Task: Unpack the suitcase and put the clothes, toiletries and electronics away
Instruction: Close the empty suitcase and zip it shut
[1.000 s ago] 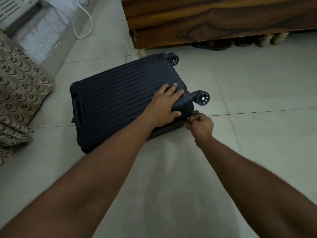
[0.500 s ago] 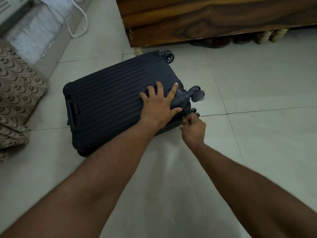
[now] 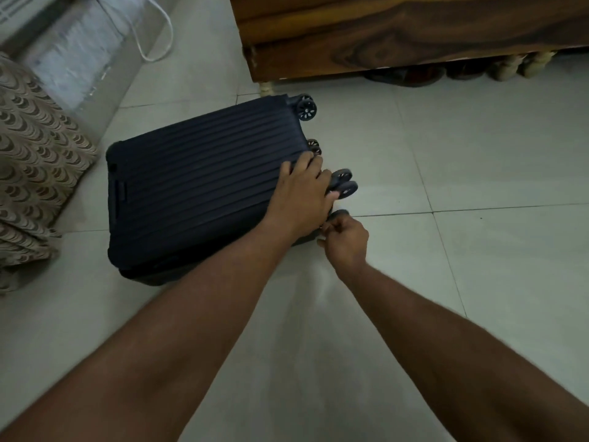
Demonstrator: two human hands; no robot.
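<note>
A dark navy ribbed hard-shell suitcase lies flat and closed on the tiled floor, wheels pointing right. My left hand presses flat on its lid near the wheel end, fingers spread. My right hand is at the suitcase's near right corner, its fingers pinching something small there, likely the zipper pull, which the fingers hide. The contents are not visible.
A wooden bed frame stands behind the suitcase, with shoes under it. A patterned fabric hangs at the left. A white cable and a white appliance are at the top left.
The suitcase's wheel end has turned a little, showing more wheels. My left hand has shifted toward that end; my right hand stays at the near corner.
</note>
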